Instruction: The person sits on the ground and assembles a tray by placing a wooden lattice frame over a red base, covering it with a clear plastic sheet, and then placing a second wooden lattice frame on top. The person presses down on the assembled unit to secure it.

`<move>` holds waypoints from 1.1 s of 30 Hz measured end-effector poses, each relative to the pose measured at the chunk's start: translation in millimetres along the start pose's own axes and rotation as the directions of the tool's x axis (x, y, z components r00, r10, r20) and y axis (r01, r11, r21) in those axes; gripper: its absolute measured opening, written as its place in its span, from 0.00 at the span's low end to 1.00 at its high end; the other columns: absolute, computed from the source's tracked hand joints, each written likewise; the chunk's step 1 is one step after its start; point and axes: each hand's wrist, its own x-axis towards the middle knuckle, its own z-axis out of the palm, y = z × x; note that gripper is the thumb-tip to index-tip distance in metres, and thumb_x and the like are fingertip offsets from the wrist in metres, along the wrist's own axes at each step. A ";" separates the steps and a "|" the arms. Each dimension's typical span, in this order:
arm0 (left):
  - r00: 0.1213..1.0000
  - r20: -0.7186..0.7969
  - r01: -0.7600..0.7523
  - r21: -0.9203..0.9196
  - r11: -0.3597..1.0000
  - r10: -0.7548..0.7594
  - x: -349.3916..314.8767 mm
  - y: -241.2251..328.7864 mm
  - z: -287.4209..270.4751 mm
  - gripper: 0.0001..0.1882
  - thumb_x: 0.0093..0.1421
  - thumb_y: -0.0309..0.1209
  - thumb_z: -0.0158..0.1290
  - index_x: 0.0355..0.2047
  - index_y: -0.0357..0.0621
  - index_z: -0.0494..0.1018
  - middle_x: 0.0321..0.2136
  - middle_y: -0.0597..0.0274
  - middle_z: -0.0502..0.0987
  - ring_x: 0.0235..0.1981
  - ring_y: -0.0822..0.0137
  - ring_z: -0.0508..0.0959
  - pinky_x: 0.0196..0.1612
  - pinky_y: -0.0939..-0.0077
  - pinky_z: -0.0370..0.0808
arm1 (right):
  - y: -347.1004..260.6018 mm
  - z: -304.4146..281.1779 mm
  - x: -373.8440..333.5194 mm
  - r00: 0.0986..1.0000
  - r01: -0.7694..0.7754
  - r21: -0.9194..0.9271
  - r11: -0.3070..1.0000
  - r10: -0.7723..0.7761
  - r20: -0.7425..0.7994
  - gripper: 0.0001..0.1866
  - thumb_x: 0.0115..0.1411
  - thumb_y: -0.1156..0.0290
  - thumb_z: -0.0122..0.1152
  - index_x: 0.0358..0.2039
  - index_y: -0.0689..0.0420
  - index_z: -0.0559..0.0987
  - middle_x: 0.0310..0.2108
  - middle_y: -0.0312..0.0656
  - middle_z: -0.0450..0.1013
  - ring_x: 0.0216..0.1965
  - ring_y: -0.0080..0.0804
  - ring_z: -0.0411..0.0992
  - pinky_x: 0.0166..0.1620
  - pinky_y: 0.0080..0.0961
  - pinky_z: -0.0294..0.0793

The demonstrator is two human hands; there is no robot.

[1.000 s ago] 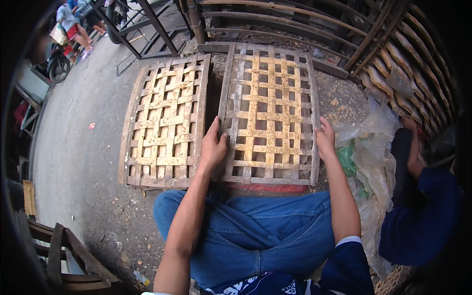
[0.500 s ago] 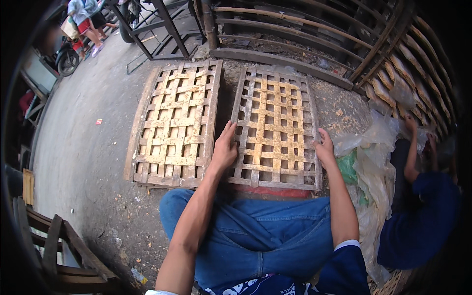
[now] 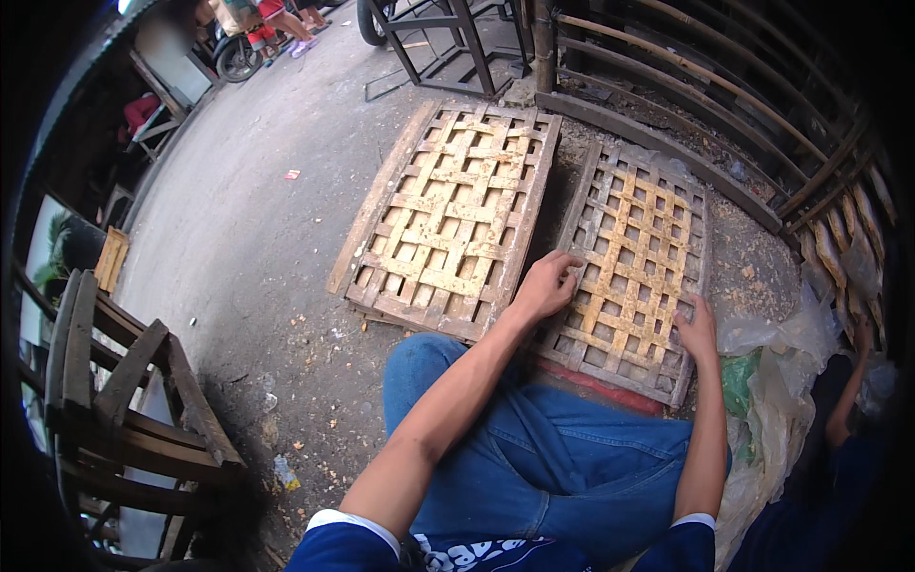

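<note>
Two rectangular racks of flat woven bamboo strips in wooden frames lie side by side on the ground before my crossed legs. Over the left edge of the right-hand rack (image 3: 624, 257) my left hand (image 3: 548, 288) has its fingers bent, closed on the frame. At the opposite edge, my right hand (image 3: 698, 329) curls its fingertips over the strips; its palm side is hidden. The left-hand rack (image 3: 448, 210) tops a low stack, and neither hand touches it. Something red (image 3: 596, 386) shows beneath the near edge of the right-hand rack.
Crumpled clear plastic sheeting (image 3: 777, 381) with a green bag (image 3: 739, 381) lies at my right, beside another person's arm (image 3: 843, 400). Wooden slats (image 3: 143, 448) stand lower left. A dark metal frame (image 3: 457, 48) and a bamboo-railed fence (image 3: 686, 71) stand beyond the racks.
My view has turned left, so everything sits farther right in it. Both hands now reach slightly further inward over the right-hand rack, and the left fingers are more bent.
</note>
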 end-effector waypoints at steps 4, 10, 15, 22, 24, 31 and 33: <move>0.994 0.102 0.030 0.063 0.998 -0.037 -4.0 3.4 -2.7 0.10 0.60 0.31 0.55 0.39 0.40 0.81 0.36 0.46 0.81 0.34 0.50 0.82 0.39 0.61 0.78 | -14.1 -11.1 -7.5 0.980 0.161 -0.139 0.977 -0.142 0.140 0.26 0.53 0.65 0.68 0.51 0.60 0.75 0.54 0.54 0.70 0.58 0.55 0.65 0.63 0.41 0.62; 0.964 0.258 0.010 0.209 0.978 -0.065 -6.2 27.0 -6.3 0.12 0.61 0.42 0.57 0.37 0.49 0.83 0.26 0.45 0.81 0.31 0.45 0.81 0.39 0.57 0.78 | -16.1 -20.8 -8.7 0.977 0.094 -0.111 0.989 -0.070 0.204 0.26 0.52 0.66 0.68 0.51 0.61 0.76 0.58 0.56 0.67 0.62 0.56 0.60 0.65 0.43 0.59; 0.964 0.249 0.036 0.213 0.976 -0.090 -4.5 31.1 -8.2 0.14 0.61 0.43 0.57 0.36 0.48 0.83 0.25 0.44 0.80 0.30 0.45 0.81 0.38 0.56 0.78 | -14.9 -21.2 -10.3 0.976 0.090 -0.129 0.988 -0.062 0.208 0.26 0.52 0.65 0.69 0.52 0.60 0.76 0.60 0.58 0.65 0.63 0.57 0.59 0.66 0.43 0.59; 0.969 0.238 0.018 0.231 0.973 -0.074 -4.2 28.9 -9.7 0.15 0.61 0.44 0.57 0.36 0.48 0.83 0.26 0.44 0.81 0.32 0.46 0.81 0.39 0.56 0.78 | -23.8 -21.9 -10.5 0.972 0.071 -0.126 0.989 -0.041 0.232 0.27 0.52 0.64 0.69 0.52 0.59 0.76 0.62 0.60 0.63 0.64 0.59 0.58 0.67 0.43 0.58; 0.969 0.234 0.021 0.247 0.969 -0.081 -5.4 30.0 -10.2 0.14 0.61 0.44 0.57 0.36 0.48 0.83 0.26 0.44 0.81 0.32 0.46 0.81 0.39 0.56 0.78 | -24.1 -21.2 -10.9 0.972 0.078 -0.130 0.988 -0.047 0.229 0.26 0.52 0.64 0.69 0.52 0.58 0.76 0.62 0.60 0.63 0.65 0.59 0.58 0.67 0.43 0.58; 0.964 0.249 0.025 0.270 0.962 -0.095 -3.4 30.1 -11.5 0.14 0.61 0.44 0.56 0.37 0.49 0.83 0.26 0.45 0.81 0.32 0.46 0.81 0.40 0.56 0.78 | -22.0 -19.3 -12.9 0.980 0.117 -0.130 0.984 -0.094 0.174 0.25 0.52 0.65 0.69 0.50 0.59 0.76 0.58 0.55 0.67 0.61 0.57 0.62 0.64 0.42 0.61; 0.963 0.252 0.024 0.275 0.961 -0.096 -3.7 29.9 -12.0 0.14 0.61 0.44 0.56 0.37 0.49 0.83 0.26 0.45 0.81 0.32 0.46 0.81 0.40 0.56 0.78 | -24.5 -20.3 -13.0 0.980 0.112 -0.129 0.985 -0.088 0.179 0.25 0.52 0.65 0.69 0.50 0.59 0.76 0.58 0.56 0.67 0.61 0.58 0.61 0.65 0.43 0.60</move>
